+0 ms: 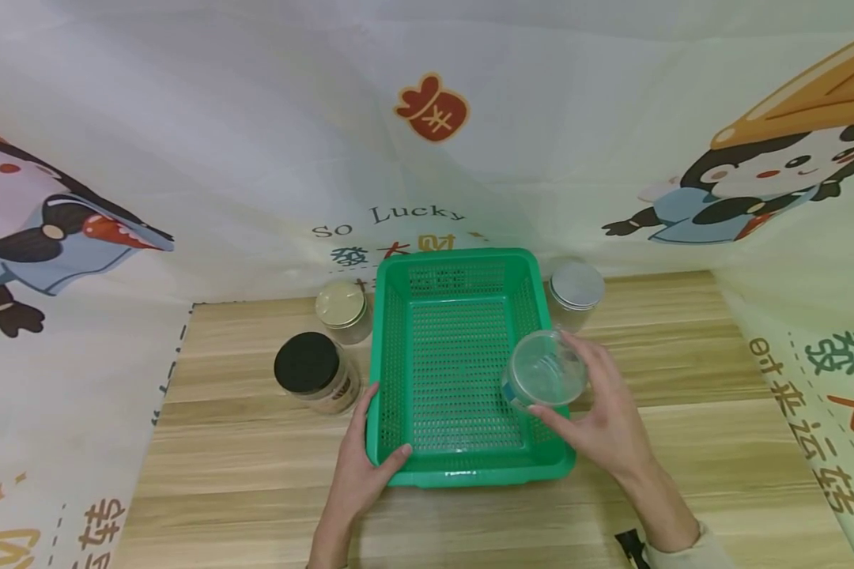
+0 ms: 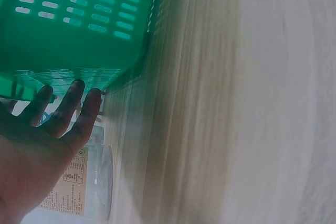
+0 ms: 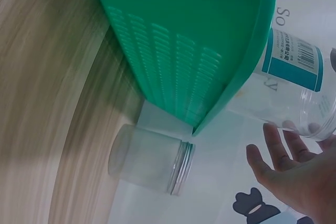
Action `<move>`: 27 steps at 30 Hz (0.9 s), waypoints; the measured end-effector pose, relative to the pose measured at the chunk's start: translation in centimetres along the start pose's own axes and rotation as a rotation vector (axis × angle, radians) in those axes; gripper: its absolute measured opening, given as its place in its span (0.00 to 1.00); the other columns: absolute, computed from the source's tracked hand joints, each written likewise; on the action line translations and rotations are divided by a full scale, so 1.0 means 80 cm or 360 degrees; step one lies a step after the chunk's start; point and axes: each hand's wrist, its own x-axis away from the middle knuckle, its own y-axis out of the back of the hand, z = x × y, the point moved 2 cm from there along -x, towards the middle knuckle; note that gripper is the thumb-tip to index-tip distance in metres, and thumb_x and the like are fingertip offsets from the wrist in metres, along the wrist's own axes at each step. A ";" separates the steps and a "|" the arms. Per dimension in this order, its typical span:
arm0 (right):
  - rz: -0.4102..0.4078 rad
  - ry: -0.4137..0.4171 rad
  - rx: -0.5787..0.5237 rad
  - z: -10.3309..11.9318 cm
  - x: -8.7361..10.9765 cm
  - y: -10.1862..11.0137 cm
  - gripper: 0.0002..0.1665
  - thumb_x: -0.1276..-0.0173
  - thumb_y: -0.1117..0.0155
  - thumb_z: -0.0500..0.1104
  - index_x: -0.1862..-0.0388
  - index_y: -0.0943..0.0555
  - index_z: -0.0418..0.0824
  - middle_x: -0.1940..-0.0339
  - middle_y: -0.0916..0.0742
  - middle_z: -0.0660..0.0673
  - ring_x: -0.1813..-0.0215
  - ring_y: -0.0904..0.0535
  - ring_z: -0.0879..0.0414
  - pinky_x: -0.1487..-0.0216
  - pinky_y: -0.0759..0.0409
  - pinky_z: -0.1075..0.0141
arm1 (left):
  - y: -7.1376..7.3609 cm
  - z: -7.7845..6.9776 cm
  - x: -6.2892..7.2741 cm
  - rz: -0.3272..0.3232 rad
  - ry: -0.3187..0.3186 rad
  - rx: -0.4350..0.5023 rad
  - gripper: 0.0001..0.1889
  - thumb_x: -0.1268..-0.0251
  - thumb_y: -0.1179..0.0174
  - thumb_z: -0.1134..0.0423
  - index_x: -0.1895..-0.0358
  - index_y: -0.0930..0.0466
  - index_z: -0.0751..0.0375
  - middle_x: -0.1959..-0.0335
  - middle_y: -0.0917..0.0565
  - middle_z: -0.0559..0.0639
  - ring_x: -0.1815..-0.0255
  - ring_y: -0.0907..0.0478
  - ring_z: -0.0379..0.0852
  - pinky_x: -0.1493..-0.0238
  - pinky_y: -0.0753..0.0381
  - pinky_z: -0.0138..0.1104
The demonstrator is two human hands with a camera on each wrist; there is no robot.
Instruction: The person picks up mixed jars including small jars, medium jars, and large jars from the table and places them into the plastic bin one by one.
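Note:
A green plastic basket (image 1: pixel 462 476) with slotted walls sits on the table. My left hand (image 1: pixel 360 466) holds its near left corner, thumb over the rim and fingers along the outer wall; the left wrist view shows those fingers (image 2: pixel 67 109) against the green side. Above the basket's right rim, my right hand (image 1: pixel 605 419) grips a clear plastic jar (image 1: pixel 548 369) near its transparent lid, fingers on the far side and thumb on the near side. A blue-and-white label (image 3: pixel 295 59) shows on this jar in the right wrist view.
Left of the basket stand a black-lidded jar (image 1: pixel 309 367) and a gold-lidded jar (image 1: pixel 343 310). A silver-lidded jar (image 1: pixel 576 286) is at its far right. Behind the wooden table (image 1: pixel 683 379) hangs a printed white cloth (image 1: pixel 270 158). A small black object (image 1: pixel 632 545) lies near my right wrist.

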 end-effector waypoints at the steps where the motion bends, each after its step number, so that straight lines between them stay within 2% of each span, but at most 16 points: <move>1: 0.0008 -0.0001 -0.0006 0.001 0.000 -0.001 0.60 0.58 0.14 0.40 0.25 0.34 0.43 0.34 0.24 0.40 0.37 0.27 0.44 0.38 0.30 0.51 | 0.000 0.000 0.000 0.0000 -0.0004 -0.0001 0.51 0.48 0.28 0.67 0.22 0.47 0.38 0.26 0.35 0.57 0.30 0.35 0.57 0.35 0.36 0.58; 5: 0.0033 -0.0019 -0.0011 0.003 -0.002 -0.002 0.60 0.58 0.14 0.42 0.25 0.34 0.44 0.33 0.24 0.42 0.36 0.28 0.48 0.36 0.31 0.55 | -0.001 0.001 0.000 -0.0008 -0.0020 -0.0001 0.50 0.46 0.29 0.67 0.22 0.47 0.40 0.26 0.36 0.58 0.29 0.35 0.58 0.35 0.37 0.59; 13: 0.0070 -0.0044 -0.0055 0.008 -0.004 -0.007 0.58 0.58 0.14 0.43 0.26 0.33 0.44 0.33 0.25 0.41 0.36 0.29 0.49 0.38 0.30 0.46 | -0.002 0.001 0.000 -0.0025 -0.0014 -0.0010 0.51 0.46 0.29 0.68 0.22 0.47 0.37 0.24 0.38 0.54 0.27 0.39 0.57 0.33 0.39 0.59; 20: 0.0100 -0.0085 -0.0085 0.010 0.001 -0.013 0.57 0.58 0.14 0.44 0.27 0.32 0.45 0.35 0.24 0.41 0.37 0.29 0.50 0.41 0.29 0.44 | -0.002 0.001 0.002 -0.0019 -0.0019 -0.0013 0.49 0.46 0.29 0.68 0.22 0.47 0.42 0.23 0.40 0.54 0.26 0.41 0.58 0.32 0.41 0.59; 22: 0.0099 -0.0071 -0.0078 0.010 0.001 -0.014 0.58 0.58 0.14 0.44 0.27 0.32 0.45 0.34 0.24 0.42 0.37 0.29 0.49 0.41 0.29 0.44 | -0.002 -0.003 0.001 -0.0016 -0.0019 -0.0001 0.49 0.45 0.30 0.69 0.21 0.47 0.46 0.23 0.41 0.57 0.26 0.41 0.59 0.32 0.41 0.60; 27: 0.0100 -0.0035 -0.0068 0.008 0.000 -0.017 0.58 0.58 0.14 0.45 0.27 0.32 0.45 0.33 0.25 0.42 0.36 0.28 0.49 0.41 0.28 0.45 | 0.003 -0.037 0.003 -0.0008 -0.0035 -0.0007 0.46 0.45 0.31 0.70 0.23 0.46 0.61 0.25 0.40 0.65 0.27 0.40 0.64 0.33 0.40 0.61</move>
